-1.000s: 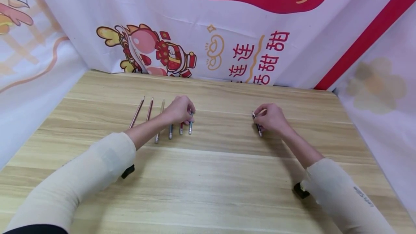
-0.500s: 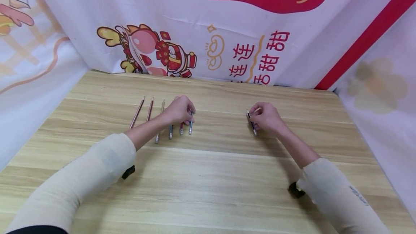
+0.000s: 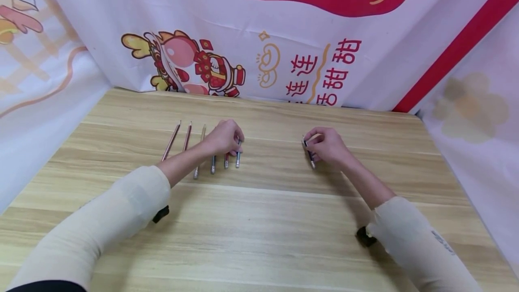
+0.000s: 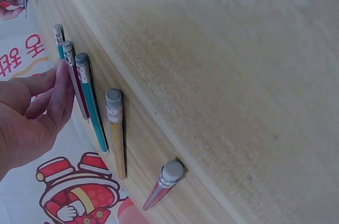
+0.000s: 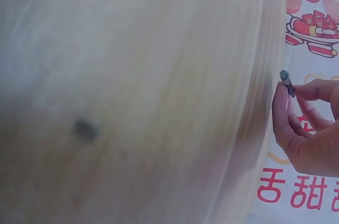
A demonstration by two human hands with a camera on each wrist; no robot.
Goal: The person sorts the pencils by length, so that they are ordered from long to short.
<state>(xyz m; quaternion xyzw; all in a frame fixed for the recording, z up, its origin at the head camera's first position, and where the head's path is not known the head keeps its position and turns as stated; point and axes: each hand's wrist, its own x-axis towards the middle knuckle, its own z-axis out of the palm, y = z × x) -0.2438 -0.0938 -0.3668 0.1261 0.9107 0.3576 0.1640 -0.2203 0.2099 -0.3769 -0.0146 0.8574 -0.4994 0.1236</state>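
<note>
My left hand (image 3: 224,139) pinches a teal pencil (image 3: 238,158) at the right end of a row of pencils. Beside it lie a red pencil (image 3: 226,160) and another teal pencil (image 4: 91,97), partly hidden by the hand in the head view. Farther left are a yellow pencil (image 4: 116,139) and two reddish pencils (image 3: 187,137), their eraser ends covered by the left arm in the head view. Apart from the row, my right hand (image 3: 329,147) holds a dark pencil (image 3: 310,157) between thumb and fingers, slightly slanted, eraser end toward me. Whether it touches the table cannot be seen.
The wooden table (image 3: 259,229) has a white printed cloth (image 3: 243,17) hanging along its back edge. More cloth hangs at the left and right sides. Bare wood lies between the two hands. A small black device (image 3: 366,236) sits under the right sleeve.
My right hand has slid left with the dark pencil, narrowing the distance to the row. The left hand and the row of pencils stay where they were.
</note>
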